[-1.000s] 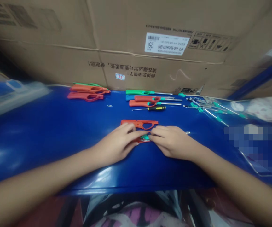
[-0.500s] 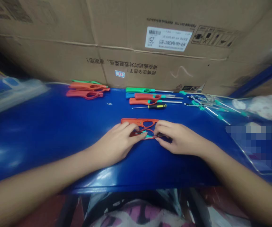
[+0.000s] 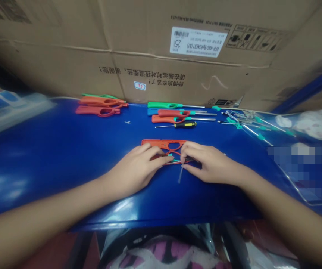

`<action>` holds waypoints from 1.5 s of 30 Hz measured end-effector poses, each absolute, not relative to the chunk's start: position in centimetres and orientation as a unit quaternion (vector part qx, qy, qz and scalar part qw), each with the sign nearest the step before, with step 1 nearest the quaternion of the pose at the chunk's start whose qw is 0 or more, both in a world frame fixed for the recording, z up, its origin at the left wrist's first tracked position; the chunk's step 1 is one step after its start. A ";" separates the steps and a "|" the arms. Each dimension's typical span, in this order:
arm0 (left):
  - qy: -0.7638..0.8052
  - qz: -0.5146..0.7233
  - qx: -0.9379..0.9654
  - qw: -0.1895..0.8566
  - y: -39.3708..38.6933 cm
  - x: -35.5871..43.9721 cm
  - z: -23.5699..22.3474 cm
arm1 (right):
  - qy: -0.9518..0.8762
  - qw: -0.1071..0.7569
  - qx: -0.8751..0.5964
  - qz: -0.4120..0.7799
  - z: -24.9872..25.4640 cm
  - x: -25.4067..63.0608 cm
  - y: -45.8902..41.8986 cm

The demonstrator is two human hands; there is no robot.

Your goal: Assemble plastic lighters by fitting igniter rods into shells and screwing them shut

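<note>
My left hand (image 3: 138,168) lies closed on an orange-red lighter housing half (image 3: 174,152), thumb at its green trigger piece (image 3: 174,160). My right hand (image 3: 209,163) is closed around the front end of the same half, fingertips pinched near the thin wire or tube there. Below those fingertips a thin pale strip (image 3: 180,175) sticks out toward me, blurred; I cannot tell what it is. Just behind, another orange housing half (image 3: 161,144) lies on the blue table, partly covered by the right fingers.
A black-and-yellow screwdriver (image 3: 185,124) lies behind. Several long-nosed lighters (image 3: 165,118) are lined up past it. Empty housings (image 3: 97,110) are stacked back left, metal rods with green parts (image 3: 250,132) at right. A large cardboard box (image 3: 149,37) walls the back.
My left thumb has stayed on the trigger area. My right fingers have shifted to the housing's front, and a thin pale strip now shows below them.
</note>
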State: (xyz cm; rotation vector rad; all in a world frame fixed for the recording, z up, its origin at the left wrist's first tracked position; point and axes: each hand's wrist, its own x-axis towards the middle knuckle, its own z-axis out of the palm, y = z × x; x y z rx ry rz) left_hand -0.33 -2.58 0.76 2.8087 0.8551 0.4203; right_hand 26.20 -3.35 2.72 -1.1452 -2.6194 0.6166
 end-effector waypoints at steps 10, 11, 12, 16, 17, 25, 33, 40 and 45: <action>0.295 0.155 0.936 0.113 -2.6 -0.4 0.8 | -0.903 0.087 -0.380 0.179 2.8 25.9 -3.5; 0.295 0.158 0.935 0.116 -2.6 -0.4 0.8 | -0.903 0.088 -0.381 0.177 2.8 25.9 -3.4; 0.294 0.160 0.935 0.119 -2.6 -0.4 0.8 | -0.903 0.090 -0.382 0.176 2.7 26.0 -3.4; 0.291 0.166 0.934 0.125 -2.5 -0.5 0.8 | -0.898 0.095 -0.391 0.178 2.6 26.0 -3.2; 0.291 0.165 0.934 0.126 -2.5 -0.5 0.7 | -0.898 0.095 -0.391 0.179 2.5 26.0 -3.1; 0.278 0.181 0.937 0.112 -2.2 -0.7 0.5 | -0.895 0.149 -0.364 0.210 2.6 26.0 -3.0; 0.263 0.198 0.938 0.110 -1.9 -1.2 0.3 | -0.728 0.230 -0.646 -0.014 1.7 32.9 2.2; 0.253 0.212 0.940 0.086 -2.1 -1.3 0.5 | -0.525 0.099 -0.845 -0.035 1.1 38.9 4.2; 0.250 0.211 0.941 0.081 -2.5 -1.2 1.0 | -0.533 0.119 -0.837 -0.034 0.7 40.3 4.7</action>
